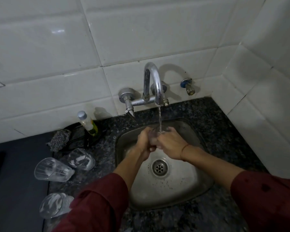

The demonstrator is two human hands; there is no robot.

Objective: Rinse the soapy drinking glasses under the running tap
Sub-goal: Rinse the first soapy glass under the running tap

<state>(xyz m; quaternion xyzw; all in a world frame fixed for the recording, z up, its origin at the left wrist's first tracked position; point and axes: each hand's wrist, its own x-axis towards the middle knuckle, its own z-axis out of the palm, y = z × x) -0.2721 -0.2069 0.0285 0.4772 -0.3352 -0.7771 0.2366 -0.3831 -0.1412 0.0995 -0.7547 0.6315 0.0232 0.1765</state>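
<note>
The left grip [145,139] and right grip [170,143] both clasp the clear drinking glass [153,137] under the running chrome tap [155,77] over the steel sink [182,181]; soap film could let it slip and shatter.

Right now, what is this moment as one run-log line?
stage: rinsing | left hand and right hand grip drinking glass | tap: running | three glasses on counter, left of sink
</note>
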